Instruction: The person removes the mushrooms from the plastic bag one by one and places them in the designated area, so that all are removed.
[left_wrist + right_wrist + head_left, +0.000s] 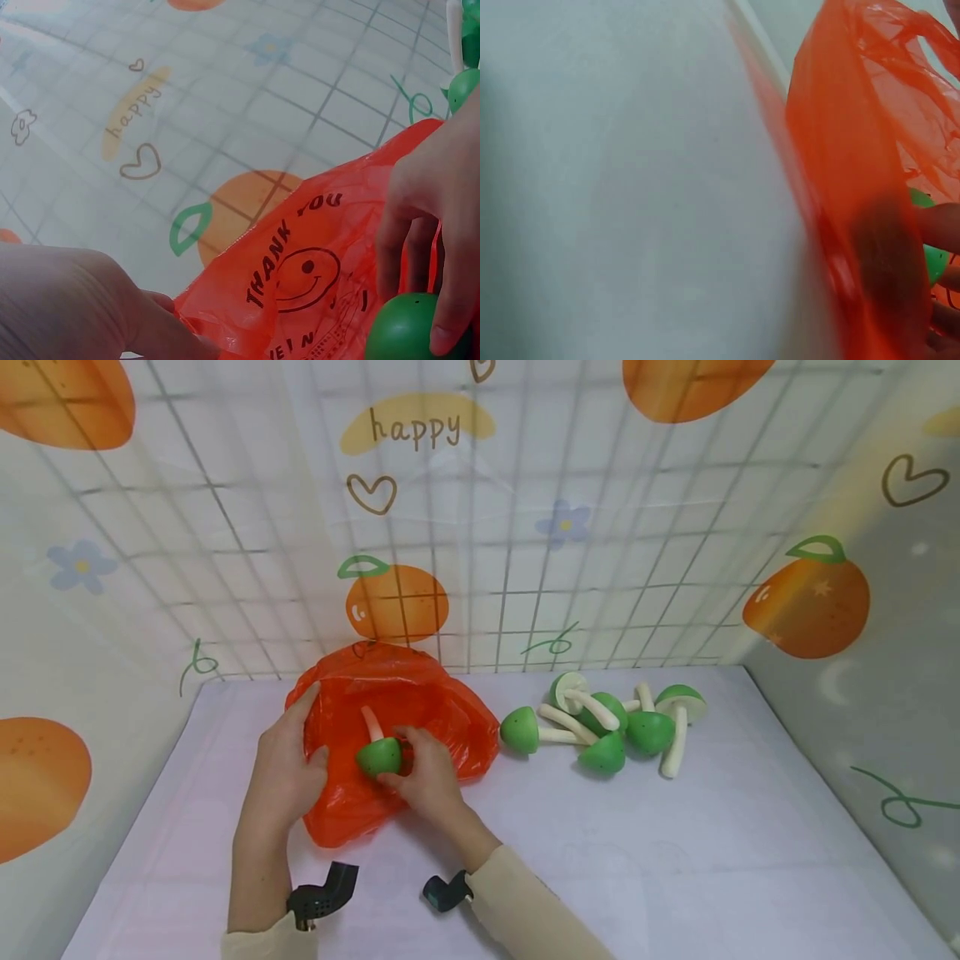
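A red plastic bag [468, 718] lies spread with its mouth facing up; the left wrist view shows "THANK YOU" and a smiling face printed on it. At its left side, my left hand [288, 768] grips the bag's edge between thumb and fingers. Over the bag's mouth, my right hand [431, 777] holds a toy mushroom [380, 758] by its green cap, the pale stem pointing away. The cap [401, 330] also appears between the fingers in the left wrist view. In the right wrist view, the bag's side [855, 165] hides part of that hand.
Several green-capped toy mushrooms [651, 732] with white stems lie in a loose pile right of the bag, one cap [519, 731] close to its edge. A white table [675, 860] carries everything. Behind stands a grid wall behind a printed sheet [487, 543].
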`<move>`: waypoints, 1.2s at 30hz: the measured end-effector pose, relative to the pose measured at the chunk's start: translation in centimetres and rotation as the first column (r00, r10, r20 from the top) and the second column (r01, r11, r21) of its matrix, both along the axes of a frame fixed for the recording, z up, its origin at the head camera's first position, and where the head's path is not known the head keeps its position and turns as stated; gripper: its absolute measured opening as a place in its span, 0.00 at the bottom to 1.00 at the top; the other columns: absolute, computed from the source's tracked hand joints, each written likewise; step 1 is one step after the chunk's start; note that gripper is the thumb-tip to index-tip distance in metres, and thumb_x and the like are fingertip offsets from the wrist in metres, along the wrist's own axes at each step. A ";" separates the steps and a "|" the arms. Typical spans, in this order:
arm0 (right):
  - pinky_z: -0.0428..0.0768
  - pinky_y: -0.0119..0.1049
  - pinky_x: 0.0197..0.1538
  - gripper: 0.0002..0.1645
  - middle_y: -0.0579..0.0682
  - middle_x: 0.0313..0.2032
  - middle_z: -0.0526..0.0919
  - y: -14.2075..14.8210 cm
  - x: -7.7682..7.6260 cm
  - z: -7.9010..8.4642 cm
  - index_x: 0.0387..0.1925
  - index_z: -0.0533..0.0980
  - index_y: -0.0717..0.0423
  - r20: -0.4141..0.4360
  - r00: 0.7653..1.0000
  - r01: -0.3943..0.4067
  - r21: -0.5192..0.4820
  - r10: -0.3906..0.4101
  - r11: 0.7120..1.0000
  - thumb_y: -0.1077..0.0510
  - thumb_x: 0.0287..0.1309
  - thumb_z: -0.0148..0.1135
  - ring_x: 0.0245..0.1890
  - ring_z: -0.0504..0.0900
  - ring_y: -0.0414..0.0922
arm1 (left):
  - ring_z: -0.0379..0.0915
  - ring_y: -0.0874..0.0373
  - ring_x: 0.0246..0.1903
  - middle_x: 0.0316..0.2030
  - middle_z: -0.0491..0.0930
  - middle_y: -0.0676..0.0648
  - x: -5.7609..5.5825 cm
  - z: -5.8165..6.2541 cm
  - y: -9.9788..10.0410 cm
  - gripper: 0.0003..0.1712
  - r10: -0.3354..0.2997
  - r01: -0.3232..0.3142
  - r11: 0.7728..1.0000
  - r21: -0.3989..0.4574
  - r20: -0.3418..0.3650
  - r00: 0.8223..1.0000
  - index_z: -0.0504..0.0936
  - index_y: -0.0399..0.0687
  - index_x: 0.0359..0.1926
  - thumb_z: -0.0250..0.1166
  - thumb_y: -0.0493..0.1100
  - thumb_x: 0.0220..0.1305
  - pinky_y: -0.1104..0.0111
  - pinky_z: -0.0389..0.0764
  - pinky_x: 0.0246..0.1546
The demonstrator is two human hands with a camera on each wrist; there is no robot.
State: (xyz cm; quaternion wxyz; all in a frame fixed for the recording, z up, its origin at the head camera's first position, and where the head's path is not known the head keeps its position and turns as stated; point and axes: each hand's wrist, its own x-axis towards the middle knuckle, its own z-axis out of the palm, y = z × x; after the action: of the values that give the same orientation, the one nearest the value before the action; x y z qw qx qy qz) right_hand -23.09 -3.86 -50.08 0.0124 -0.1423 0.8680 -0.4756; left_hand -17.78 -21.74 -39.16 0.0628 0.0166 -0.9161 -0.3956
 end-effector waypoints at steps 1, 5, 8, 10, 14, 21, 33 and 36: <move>0.85 0.45 0.60 0.39 0.50 0.58 0.82 -0.1 0.0 0.0 0.67 0.76 0.55 -0.001 1.000 0.001 0.001 -0.001 1.000 0.58 0.54 0.81 0.58 0.79 0.50 | 0.60 0.33 0.73 0.77 0.62 0.35 0.0 0.0 0.0 0.48 0.000 0.000 1.000 -0.001 0.001 1.000 0.53 0.45 0.84 0.63 0.27 0.69 0.38 0.73 0.64; 0.84 0.44 0.60 0.39 0.50 0.57 0.82 -0.3 0.1 -0.2 0.66 0.76 0.55 -0.002 1.000 0.002 0.013 -0.002 1.000 0.58 0.54 0.82 0.56 0.79 0.49 | 0.60 0.33 0.73 0.76 0.63 0.35 0.1 0.1 0.1 0.48 0.002 -0.002 1.000 0.000 0.003 1.000 0.53 0.46 0.84 0.63 0.27 0.69 0.38 0.75 0.63; 0.84 0.45 0.60 0.38 0.51 0.57 0.82 -0.4 0.2 -0.4 0.66 0.77 0.55 -0.011 1.000 0.012 0.020 -0.012 1.000 0.58 0.54 0.82 0.56 0.79 0.50 | 0.61 0.33 0.72 0.76 0.63 0.35 0.1 0.0 0.1 0.48 0.004 -0.004 1.000 0.000 0.003 1.000 0.53 0.46 0.84 0.63 0.27 0.69 0.38 0.75 0.63; 0.85 0.45 0.60 0.38 0.51 0.57 0.83 -0.5 0.3 -0.4 0.65 0.77 0.55 -0.023 1.000 0.018 0.022 -0.017 1.000 0.57 0.54 0.82 0.56 0.79 0.50 | 0.61 0.33 0.72 0.76 0.63 0.35 0.1 0.0 0.1 0.48 0.006 -0.006 1.000 -0.005 0.005 1.000 0.53 0.46 0.84 0.63 0.27 0.69 0.38 0.75 0.63; 0.85 0.45 0.60 0.38 0.51 0.57 0.83 -0.6 0.6 -0.4 0.65 0.77 0.55 -0.041 0.999 0.021 0.024 -0.020 0.999 0.56 0.54 0.82 0.57 0.80 0.50 | 0.60 0.33 0.73 0.77 0.62 0.35 0.0 0.1 0.1 0.49 0.006 -0.006 1.000 -0.009 0.014 1.000 0.52 0.47 0.84 0.64 0.27 0.69 0.38 0.75 0.63; 0.85 0.42 0.58 0.37 0.49 0.57 0.83 -0.3 0.9 -0.2 0.64 0.77 0.53 -0.079 0.997 0.002 0.004 -0.002 1.000 0.56 0.54 0.82 0.56 0.80 0.48 | 0.60 0.34 0.73 0.77 0.62 0.35 0.1 0.1 0.1 0.48 0.010 -0.009 1.000 -0.016 0.011 1.000 0.52 0.46 0.84 0.63 0.27 0.69 0.38 0.74 0.64; 0.86 0.43 0.56 0.37 0.47 0.57 0.82 0.5 1.9 2.1 0.66 0.76 0.54 -0.072 0.997 -0.041 -0.094 0.035 0.995 0.58 0.55 0.81 0.58 0.80 0.48 | 0.61 0.33 0.72 0.76 0.63 0.35 0.1 0.2 0.1 0.49 0.008 -0.007 1.000 -0.010 0.006 1.000 0.52 0.46 0.84 0.64 0.27 0.68 0.38 0.76 0.62; 0.87 0.45 0.57 0.37 0.48 0.57 0.82 0.8 2.1 2.9 0.66 0.76 0.56 -0.089 0.994 -0.077 -0.111 0.067 0.991 0.59 0.55 0.80 0.58 0.80 0.48 | 0.61 0.33 0.72 0.76 0.63 0.35 0.1 0.1 0.1 0.48 0.005 -0.005 1.000 -0.009 -0.002 1.000 0.53 0.46 0.84 0.64 0.27 0.68 0.38 0.76 0.62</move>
State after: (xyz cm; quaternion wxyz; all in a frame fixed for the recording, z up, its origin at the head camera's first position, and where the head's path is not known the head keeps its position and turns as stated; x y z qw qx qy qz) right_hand -20.98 -3.09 -47.20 -0.0157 -0.1944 0.8334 -0.5172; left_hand -17.67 -21.67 -39.01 0.0645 0.0181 -0.9179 -0.3911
